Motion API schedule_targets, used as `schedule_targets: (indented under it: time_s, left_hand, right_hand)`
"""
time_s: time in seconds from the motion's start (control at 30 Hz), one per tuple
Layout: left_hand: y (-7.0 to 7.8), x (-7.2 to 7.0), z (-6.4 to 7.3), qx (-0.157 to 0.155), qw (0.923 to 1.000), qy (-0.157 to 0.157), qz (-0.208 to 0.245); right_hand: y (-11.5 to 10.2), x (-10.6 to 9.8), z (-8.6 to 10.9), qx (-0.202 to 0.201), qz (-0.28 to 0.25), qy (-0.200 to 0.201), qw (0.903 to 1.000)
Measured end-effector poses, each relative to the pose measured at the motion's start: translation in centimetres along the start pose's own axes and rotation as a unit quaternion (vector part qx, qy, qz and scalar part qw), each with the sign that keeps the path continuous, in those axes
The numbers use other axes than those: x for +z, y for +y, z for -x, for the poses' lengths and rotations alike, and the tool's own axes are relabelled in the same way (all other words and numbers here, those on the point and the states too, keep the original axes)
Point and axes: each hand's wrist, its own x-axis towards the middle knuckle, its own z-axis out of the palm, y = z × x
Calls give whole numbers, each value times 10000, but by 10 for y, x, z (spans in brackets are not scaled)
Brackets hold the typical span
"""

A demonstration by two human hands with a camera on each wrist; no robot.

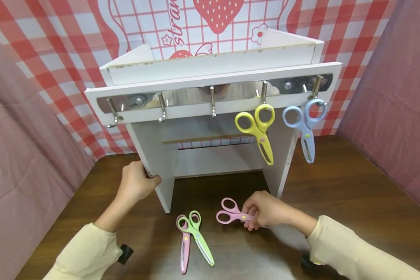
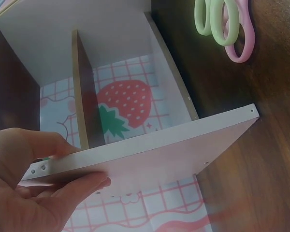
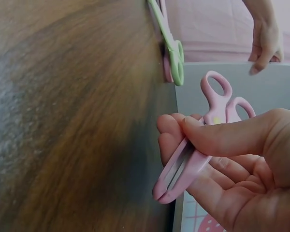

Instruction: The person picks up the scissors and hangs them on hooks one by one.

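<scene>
My left hand [image 1: 137,181] grips the front edge of the white shelf's left side panel [image 2: 150,145], thumb on one face and fingers on the other. In my right hand [image 1: 266,210] is a pair of pink scissors [image 3: 215,111], pinched around the blade covers with the handle loops pointing left in the head view. Green scissors [image 1: 200,237] lie on the table, crossed over a second pink pair [image 1: 184,249]. Yellow scissors [image 1: 259,130] and blue scissors [image 1: 305,124] hang by a handle loop from the two rightmost hooks of the shelf's rail.
The white shelf [image 1: 210,74] stands on a dark wooden table [image 1: 336,186]. Its metal hook rail [image 1: 189,97] has three bare hooks at left and middle. A red checked strawberry cloth [image 1: 66,54] hangs behind, with pink cloth [image 1: 388,101] at the sides.
</scene>
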Motion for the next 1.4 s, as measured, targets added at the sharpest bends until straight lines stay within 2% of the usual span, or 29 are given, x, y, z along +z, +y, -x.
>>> schedule_targets:
  time_s: [0.23, 0.63, 1.1, 1.4]
  left_hand:
    - [1, 0, 1, 3, 10000, -5, -3]
    - [1, 0, 0, -3, 10000, 4, -26]
    - [0, -1, -1, 10, 10000, -26, 1]
    - [0, -1, 0, -8, 10000, -16, 23]
  right_hand:
    - [-5, -2, -2, 124, -245, -56, 9996]
    - [-12, -8, 2, 206, -208, -172, 9994]
    - [-16, -13, 3, 94, -244, -228, 9994]
    - [-20, -15, 5, -137, -348, -263, 9990]
